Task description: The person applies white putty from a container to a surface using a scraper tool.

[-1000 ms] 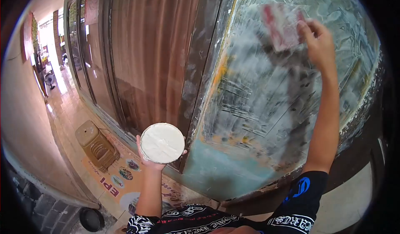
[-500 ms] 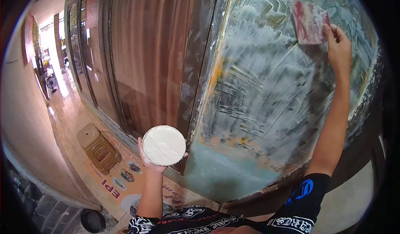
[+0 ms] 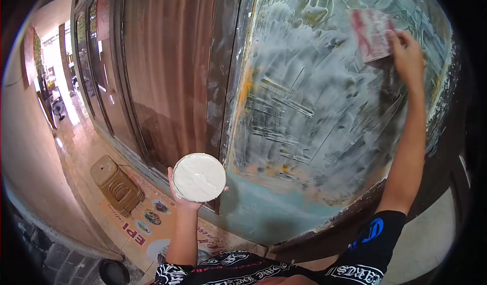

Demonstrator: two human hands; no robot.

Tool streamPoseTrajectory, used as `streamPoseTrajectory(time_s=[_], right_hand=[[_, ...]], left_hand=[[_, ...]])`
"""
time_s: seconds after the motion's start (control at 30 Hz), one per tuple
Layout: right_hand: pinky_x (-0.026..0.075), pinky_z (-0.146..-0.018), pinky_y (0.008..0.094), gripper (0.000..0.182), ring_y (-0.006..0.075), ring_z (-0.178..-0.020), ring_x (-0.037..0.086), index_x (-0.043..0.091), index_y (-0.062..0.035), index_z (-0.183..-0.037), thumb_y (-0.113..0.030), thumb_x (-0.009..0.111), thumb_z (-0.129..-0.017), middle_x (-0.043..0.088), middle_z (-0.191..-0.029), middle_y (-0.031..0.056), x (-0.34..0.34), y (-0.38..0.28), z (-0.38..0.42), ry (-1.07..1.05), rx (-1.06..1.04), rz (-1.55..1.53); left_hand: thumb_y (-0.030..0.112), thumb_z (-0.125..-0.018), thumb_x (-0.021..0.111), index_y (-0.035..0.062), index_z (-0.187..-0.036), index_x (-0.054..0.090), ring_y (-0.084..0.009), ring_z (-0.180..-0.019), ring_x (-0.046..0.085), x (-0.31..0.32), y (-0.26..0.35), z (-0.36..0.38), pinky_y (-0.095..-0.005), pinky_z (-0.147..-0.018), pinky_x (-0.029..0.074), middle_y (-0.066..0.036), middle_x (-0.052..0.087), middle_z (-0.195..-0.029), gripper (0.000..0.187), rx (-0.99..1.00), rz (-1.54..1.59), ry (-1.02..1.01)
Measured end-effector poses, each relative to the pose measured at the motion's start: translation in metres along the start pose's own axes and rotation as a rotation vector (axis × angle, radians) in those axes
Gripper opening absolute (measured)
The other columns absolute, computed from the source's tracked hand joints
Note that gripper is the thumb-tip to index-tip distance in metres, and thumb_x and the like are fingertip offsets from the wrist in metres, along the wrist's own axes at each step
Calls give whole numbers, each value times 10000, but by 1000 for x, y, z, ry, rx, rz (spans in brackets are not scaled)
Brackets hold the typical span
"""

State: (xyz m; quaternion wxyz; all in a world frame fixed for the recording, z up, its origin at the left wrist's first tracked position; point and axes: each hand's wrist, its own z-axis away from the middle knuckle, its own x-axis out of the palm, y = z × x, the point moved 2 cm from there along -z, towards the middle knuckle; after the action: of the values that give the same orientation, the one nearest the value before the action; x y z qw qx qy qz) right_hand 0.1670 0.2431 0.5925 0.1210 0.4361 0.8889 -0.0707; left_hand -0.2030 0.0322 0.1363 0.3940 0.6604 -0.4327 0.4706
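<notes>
My left hand point(image 3: 186, 203) holds up a round tub of white putty point(image 3: 199, 177) from beneath, its fingers wrapped around the sides. In my right hand point(image 3: 410, 59) is a flat, roughly square spreader point(image 3: 372, 35), red and whitish, smeared with putty. I pinch it by its right edge, and its face lies against or very near the wall panel point(image 3: 324, 112); the exact contact cannot be made out. White streaks cover most of that panel over a blue-green ground, with orange-brown patches along its left and lower edges.
Left of the panel is a dark-framed glass door point(image 3: 167, 72) with a brown curtain. A brown plastic stool point(image 3: 117, 183) stands on the tiled floor near a printed banner point(image 3: 144, 224). A black round container point(image 3: 114, 271) sits at the lower left.
My right hand has moved slightly down with the spreader, which has tilted. The view has shifted a little to the right. My left hand still holds the tub.
</notes>
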Motion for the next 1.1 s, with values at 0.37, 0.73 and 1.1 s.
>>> streamPoseTrajectory(time_s=[0.37, 0.73, 1.1], right_hand=[[327, -896, 528, 143, 264, -1010, 547, 725, -131, -929, -252, 734, -854, 677, -924, 19, 55, -101, 165, -406, -388, -76], [422, -869, 378, 257, 257, -897, 609, 725, -56, -1053, -284, 677, -943, 676, -937, 77, -4, -37, 44, 165, -54, -89], [419, -697, 245, 148, 62, -736, 550, 688, -27, -983, -168, 703, -943, 661, -819, -18, 127, -140, 326, -963, 464, -1079]], left_hand=[[777, -876, 406, 191, -1492, 440, -501, -1358, 413, -3, -34, -22, -908, -906, 279, -159, 391, -1555, 851, -67, -5, 8], [755, -902, 381, 192, -1486, 455, -501, -1345, 433, -9, -39, -13, -908, -923, 257, -154, 420, -1540, 814, -19, -28, 45], [739, -899, 421, 122, -1452, 493, -486, -1298, 490, -15, -36, 1, -817, -1003, 321, -173, 494, -1481, 831, -32, 2, 40]])
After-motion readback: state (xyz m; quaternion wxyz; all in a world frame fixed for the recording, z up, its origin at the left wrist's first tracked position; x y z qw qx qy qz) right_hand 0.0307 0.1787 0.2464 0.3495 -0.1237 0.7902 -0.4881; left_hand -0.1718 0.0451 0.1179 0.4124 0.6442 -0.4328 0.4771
